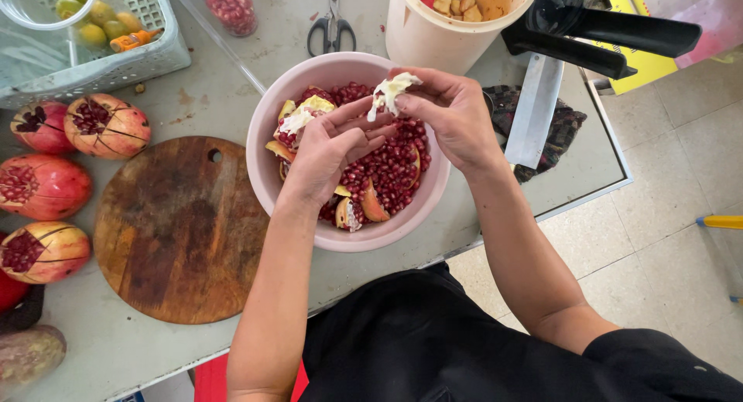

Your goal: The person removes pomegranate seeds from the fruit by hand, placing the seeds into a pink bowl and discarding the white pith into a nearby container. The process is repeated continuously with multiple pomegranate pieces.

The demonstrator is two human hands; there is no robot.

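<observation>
- To the left of the fingers, a round wooden board (179, 230) lies on the table, and cut pomegranates (106, 125) lie beyond it.
- The left hand (329, 150) cups a pomegranate piece (303, 116) over the pink bowl (267, 139); its fingers are curled around the piece, holding it loosely.
- Under the fingers, loose red seeds (391, 170) fill the bowl; I think they are wet, slippery and easily crushed.
- The right hand (453, 116) pinches a white pith strip (391, 91) between closed fingertips; it seems light, soft and easy to tear, best held near the thick end.
- A cleaver (535, 108) lies right of this hand.
</observation>
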